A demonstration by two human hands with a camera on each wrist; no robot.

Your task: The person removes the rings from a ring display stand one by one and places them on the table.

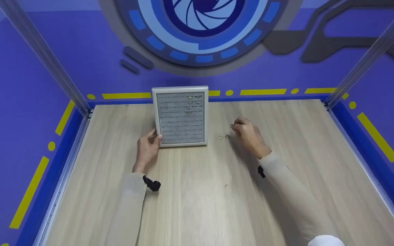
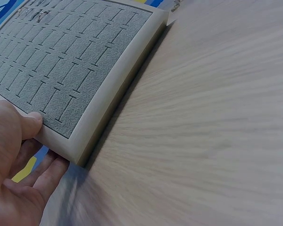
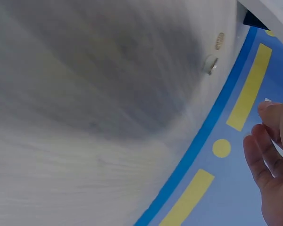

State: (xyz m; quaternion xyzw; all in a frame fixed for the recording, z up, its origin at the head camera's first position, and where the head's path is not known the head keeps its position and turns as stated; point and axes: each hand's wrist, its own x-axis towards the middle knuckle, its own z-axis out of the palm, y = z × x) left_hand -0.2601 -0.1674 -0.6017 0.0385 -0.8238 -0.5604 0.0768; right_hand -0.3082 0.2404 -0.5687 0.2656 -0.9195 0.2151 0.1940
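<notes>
Wooden table (image 1: 197, 205) fenced by purple walls with yellow stripes. Grey ring tray (image 1: 181, 116) set near far edge, white frame, rows of slots, few rings (image 1: 193, 99) seen top right. Tray's near left corner gripped by left hand (image 1: 147, 147), thumb on frame, fingers underneath, shown only in left wrist view. Two loose rings (image 1: 223, 137) lying right of tray. One small ring (image 1: 232, 126) pinched by right hand (image 1: 248, 135) just beyond them. Right wrist view blurred; pinch hidden there.

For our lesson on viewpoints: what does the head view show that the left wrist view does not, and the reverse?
Only the head view shows the right hand pinching a ring, and two loose rings on the table. Only the left wrist view shows the tray's thick side wall and single slots close up. Both show the left hand gripping the ring tray at its near corner.
</notes>
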